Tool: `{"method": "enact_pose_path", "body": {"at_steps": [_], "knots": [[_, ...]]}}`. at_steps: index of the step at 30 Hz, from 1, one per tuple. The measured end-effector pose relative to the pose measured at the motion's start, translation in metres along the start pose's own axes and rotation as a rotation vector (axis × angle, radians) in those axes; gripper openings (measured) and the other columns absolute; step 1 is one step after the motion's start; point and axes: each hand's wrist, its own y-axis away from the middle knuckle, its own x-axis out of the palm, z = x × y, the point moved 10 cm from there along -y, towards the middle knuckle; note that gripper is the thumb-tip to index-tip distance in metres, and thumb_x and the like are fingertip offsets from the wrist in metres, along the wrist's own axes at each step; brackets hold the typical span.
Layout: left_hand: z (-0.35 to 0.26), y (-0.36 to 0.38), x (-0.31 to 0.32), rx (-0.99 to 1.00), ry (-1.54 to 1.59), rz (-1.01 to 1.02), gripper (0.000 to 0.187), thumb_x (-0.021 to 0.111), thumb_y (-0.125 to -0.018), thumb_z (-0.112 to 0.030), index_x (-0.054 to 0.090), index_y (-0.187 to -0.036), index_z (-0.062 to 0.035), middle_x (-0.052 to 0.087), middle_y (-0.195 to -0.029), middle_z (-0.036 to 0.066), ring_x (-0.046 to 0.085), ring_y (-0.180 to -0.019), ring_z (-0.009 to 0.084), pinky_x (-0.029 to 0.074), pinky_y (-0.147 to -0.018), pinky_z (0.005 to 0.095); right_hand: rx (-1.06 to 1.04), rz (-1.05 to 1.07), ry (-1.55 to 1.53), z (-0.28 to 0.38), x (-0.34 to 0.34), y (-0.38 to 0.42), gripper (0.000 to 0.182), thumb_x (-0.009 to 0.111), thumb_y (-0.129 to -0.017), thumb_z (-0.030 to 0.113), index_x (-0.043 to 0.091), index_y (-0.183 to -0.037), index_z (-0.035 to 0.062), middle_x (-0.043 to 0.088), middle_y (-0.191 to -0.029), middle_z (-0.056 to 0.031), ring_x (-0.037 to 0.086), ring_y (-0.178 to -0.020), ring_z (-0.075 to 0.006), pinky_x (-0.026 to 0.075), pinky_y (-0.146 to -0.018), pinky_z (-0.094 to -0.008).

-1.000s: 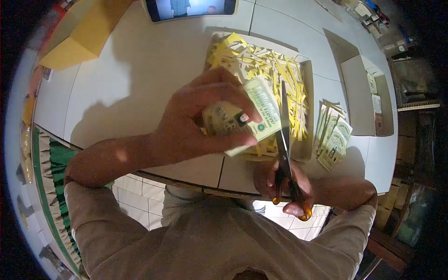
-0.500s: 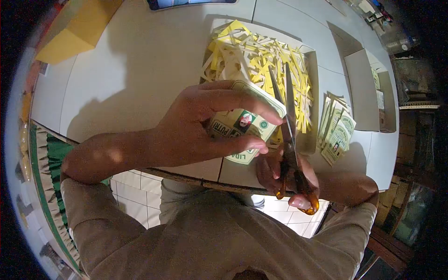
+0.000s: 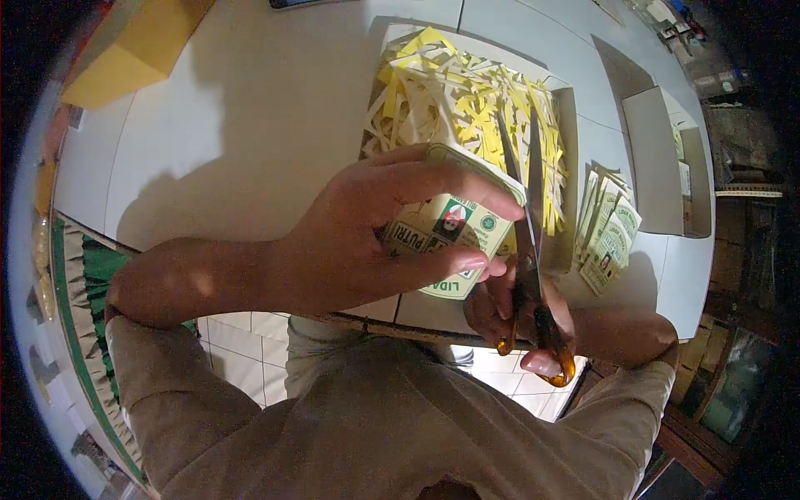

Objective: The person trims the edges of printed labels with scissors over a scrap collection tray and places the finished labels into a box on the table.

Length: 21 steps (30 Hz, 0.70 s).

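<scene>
My left hand (image 3: 400,208) is closed on a printed paper label (image 3: 454,221), pale green with dark green lettering and a small portrait. Thumb and fingers pinch it near its right side. In my right hand (image 3: 492,312) is a pair of scissors (image 3: 527,250) with amber handles, thumb and fingers through the loops. The blades point away from me and stand parted, right at the label's right edge. Behind both hands lies a shallow box (image 3: 568,125) heaped with yellow and white paper strips (image 3: 475,100).
Several similar labels (image 3: 612,229) lie in a loose pile to the right of the strips. Beyond them stands an open carton (image 3: 654,162) with more labels inside. A yellow box (image 3: 125,58) is at the far left. The table's front edge (image 3: 367,325) runs close below my hands.
Both hands, with the label and the scissors, have shifted slightly right in view. The blades remain parted beside the label. The strip box appears a little higher and further right.
</scene>
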Motion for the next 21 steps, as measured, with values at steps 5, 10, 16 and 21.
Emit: {"method": "enact_pose_path", "body": {"at_steps": [5, 10, 16, 21], "knots": [[-0.012, -0.001, -0.002, 0.103, -0.222, -0.012, 0.028, 0.061, -0.079, -0.011, 0.055, -0.104, -0.0022, 0.057, -0.100, 0.012, 0.059, -0.086, 0.0210, 0.047, -0.079, 0.0333, 0.025, 0.045, 0.059, 0.000, 0.002, 0.000, 0.046, 0.062, -0.068, 0.015, 0.033, -0.101, 0.0010, 0.037, -0.074, -0.0041, 0.037, -0.063, -0.0159, 0.028, -0.056, -0.0302], [0.002, 0.002, 0.003, -0.049, 0.051, -0.021, 0.028, 0.058, -0.079, -0.007, 0.053, -0.106, -0.0012, 0.055, -0.101, 0.012, 0.059, -0.086, 0.0210, 0.049, -0.077, 0.0333, -0.003, -0.024, 0.050, -0.001, 0.001, -0.001, 0.050, 0.064, -0.064, 0.018, 0.034, -0.100, 0.0026, 0.038, -0.072, -0.0035, 0.039, -0.059, -0.0129, 0.030, -0.052, -0.0271], [0.014, 0.006, 0.011, -0.192, 0.305, -0.024, 0.032, 0.057, -0.080, -0.004, 0.048, -0.111, -0.0004, 0.051, -0.107, 0.013, 0.059, -0.088, 0.0221, 0.050, -0.077, 0.0338, -0.025, 0.013, 0.048, 0.000, -0.002, 0.000, 0.047, 0.064, -0.064, 0.016, 0.034, -0.097, 0.0024, 0.037, -0.071, -0.0031, 0.038, -0.058, -0.0129, 0.030, -0.052, -0.0260], [-0.006, 0.002, 0.012, 0.058, -0.102, 0.045, 0.041, 0.060, -0.077, -0.008, 0.046, -0.115, -0.0016, 0.050, -0.109, 0.013, 0.054, -0.098, 0.0234, 0.043, -0.085, 0.0355, -0.033, -0.048, -0.052, -0.001, -0.003, 0.003, 0.041, 0.060, -0.067, 0.009, 0.032, -0.096, 0.0027, 0.038, -0.075, -0.0045, 0.037, -0.062, -0.0146, 0.030, -0.055, -0.0284]]}}
